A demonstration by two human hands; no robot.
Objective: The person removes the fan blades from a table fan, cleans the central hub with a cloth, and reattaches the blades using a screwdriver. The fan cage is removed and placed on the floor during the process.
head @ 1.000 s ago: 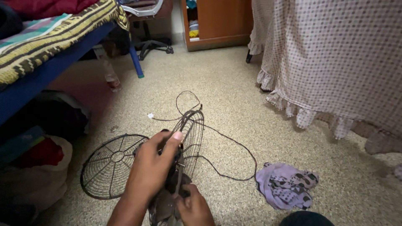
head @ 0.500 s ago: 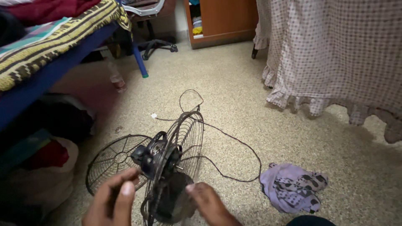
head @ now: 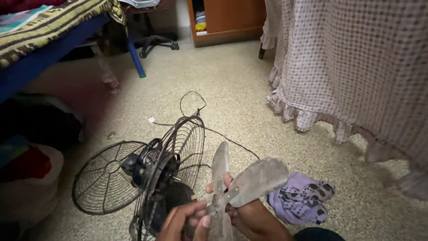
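Both my hands hold a dusty grey fan blade [head: 249, 183] low in the head view. My left hand [head: 185, 218] grips it near the hub from the left. My right hand [head: 247, 214] supports it from below and behind, thumb against the hub. To the left of the blade stands a black fan body with its motor [head: 149, 163] and rear wire guard [head: 178, 151] upright on the floor. A detached round wire guard [head: 104, 176] lies flat on the floor behind it. The fan's black cord [head: 232, 140] trails over the speckled floor.
A crumpled purple patterned cloth [head: 301, 198] lies on the floor right of my hands. A checked frilled cloth [head: 356, 67] hangs at right. A bed with a blue frame [head: 49, 53] and striped cover stands left, bags beneath it. A wooden cabinet [head: 227, 20] stands at the back.
The blade has come off the fan and is now held up in both hands, to the right of the motor. Earlier my hands were at the fan's hub and guard.
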